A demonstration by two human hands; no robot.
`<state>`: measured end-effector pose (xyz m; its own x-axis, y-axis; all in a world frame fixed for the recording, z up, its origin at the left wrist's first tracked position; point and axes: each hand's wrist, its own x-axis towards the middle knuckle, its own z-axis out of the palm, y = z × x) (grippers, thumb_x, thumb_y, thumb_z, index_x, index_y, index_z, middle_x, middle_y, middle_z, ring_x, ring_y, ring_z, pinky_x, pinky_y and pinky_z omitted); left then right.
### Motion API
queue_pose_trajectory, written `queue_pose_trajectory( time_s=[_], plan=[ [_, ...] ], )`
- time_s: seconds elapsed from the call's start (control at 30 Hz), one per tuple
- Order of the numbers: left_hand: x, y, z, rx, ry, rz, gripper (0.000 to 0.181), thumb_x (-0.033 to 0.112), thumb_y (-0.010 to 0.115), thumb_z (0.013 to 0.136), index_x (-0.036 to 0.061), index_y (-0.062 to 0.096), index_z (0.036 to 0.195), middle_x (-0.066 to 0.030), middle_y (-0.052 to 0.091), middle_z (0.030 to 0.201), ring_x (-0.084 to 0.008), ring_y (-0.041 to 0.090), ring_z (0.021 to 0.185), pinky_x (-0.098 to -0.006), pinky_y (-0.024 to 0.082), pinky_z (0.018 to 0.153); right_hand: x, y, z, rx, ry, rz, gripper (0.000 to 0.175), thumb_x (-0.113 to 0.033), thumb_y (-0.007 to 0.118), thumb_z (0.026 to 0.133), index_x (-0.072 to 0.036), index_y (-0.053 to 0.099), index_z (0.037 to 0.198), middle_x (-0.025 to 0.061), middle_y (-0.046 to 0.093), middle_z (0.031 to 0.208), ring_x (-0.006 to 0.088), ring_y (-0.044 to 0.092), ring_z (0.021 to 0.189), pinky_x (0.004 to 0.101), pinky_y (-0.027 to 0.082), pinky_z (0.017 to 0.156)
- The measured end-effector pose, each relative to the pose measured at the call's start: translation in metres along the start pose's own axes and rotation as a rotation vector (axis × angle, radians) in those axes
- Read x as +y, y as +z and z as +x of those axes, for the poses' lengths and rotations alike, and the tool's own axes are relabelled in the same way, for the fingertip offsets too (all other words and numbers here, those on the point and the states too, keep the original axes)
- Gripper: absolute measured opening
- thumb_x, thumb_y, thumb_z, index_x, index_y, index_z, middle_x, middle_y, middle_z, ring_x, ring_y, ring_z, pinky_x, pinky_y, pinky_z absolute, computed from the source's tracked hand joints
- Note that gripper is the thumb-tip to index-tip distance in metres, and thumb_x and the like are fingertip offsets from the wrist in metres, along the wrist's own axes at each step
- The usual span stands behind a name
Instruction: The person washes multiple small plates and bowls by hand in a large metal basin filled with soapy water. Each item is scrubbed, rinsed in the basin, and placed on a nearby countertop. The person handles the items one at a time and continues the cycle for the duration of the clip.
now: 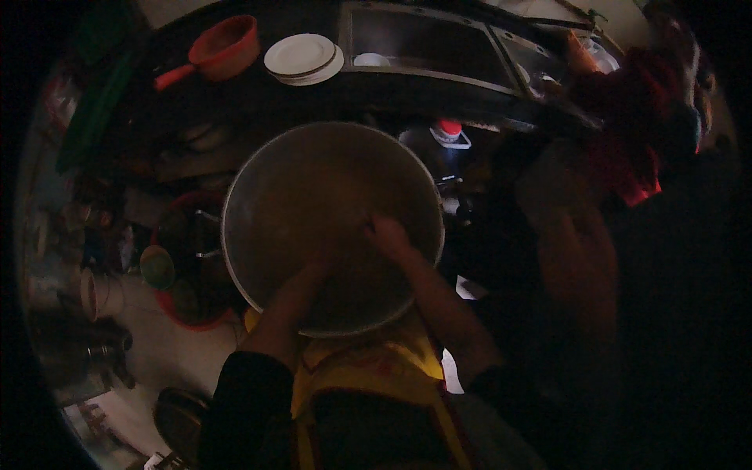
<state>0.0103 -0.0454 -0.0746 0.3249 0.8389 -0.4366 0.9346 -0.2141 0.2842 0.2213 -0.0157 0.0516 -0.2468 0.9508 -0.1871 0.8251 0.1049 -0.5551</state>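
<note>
In front of me stands a large, deep round metal pot (pixel 232 258), its inside dim and brownish. Both of my forearms reach over its near rim. My right hand (pixel 389 236) is inside at the right of the middle, its fingers curled; too dark to tell whether it grips anything. My left hand (pixel 317 264) is lower in the pot at the left of the middle, its fingers lost in shadow or in the contents. The yellow apron (pixel 364 364) I wear lies close against the pot's near side.
A red plastic dipper (pixel 226 50) and stacked white plates (pixel 302 56) stand on the dark counter. Behind is a metal sink (pixel 429 44) with a white bowl (pixel 371 60). A red basin (pixel 197 322) sits at left, a red-capped jug (pixel 451 130) beyond the pot. Another person (pixel 578 247) is at right.
</note>
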Motion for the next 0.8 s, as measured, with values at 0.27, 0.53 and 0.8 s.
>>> queue_pose_trajectory(
  time_s=[0.27, 0.53, 0.8],
  plan=[
    [-0.003, -0.015, 0.031, -0.065, -0.024, -0.079, 0.042, 0.038, 0.056, 0.086, 0.0094, 0.059, 0.116, -0.0096, 0.059, 0.115, -0.0287, 0.055, 0.104, -0.0429, 0.044, 0.09, -0.02, -0.021, 0.001, 0.098, 0.111, 0.443, 0.04, -0.032, 0.058, 0.083, 0.0, 0.059, 0.107, 0.022, 0.062, 0.102, 0.0359, 0.06, 0.094, 0.0428, 0.048, 0.084],
    [-0.001, -0.006, 0.041, -0.108, -0.039, -0.161, 0.043, 0.038, 0.055, 0.087, 0.0099, 0.057, 0.119, -0.0077, 0.059, 0.116, -0.0264, 0.054, 0.106, -0.0415, 0.043, 0.092, -0.025, -0.023, 0.0, 0.039, 0.432, 0.529, 0.068, -0.037, 0.051, 0.087, 0.0, 0.028, 0.14, 0.0236, 0.034, 0.141, 0.0352, 0.032, 0.132, 0.0396, 0.025, 0.109],
    [-0.025, -0.026, 0.027, -0.037, -0.062, -0.685, 0.044, 0.039, 0.055, 0.088, 0.0104, 0.055, 0.122, -0.0058, 0.058, 0.118, -0.024, 0.053, 0.108, -0.0402, 0.042, 0.093, -0.016, -0.006, 0.002, 0.031, 0.312, 0.337, 0.064, -0.037, 0.048, 0.089, -0.004, 0.029, 0.14, 0.0222, 0.037, 0.139, 0.0352, 0.035, 0.129, 0.0428, 0.034, 0.104]
  ],
)
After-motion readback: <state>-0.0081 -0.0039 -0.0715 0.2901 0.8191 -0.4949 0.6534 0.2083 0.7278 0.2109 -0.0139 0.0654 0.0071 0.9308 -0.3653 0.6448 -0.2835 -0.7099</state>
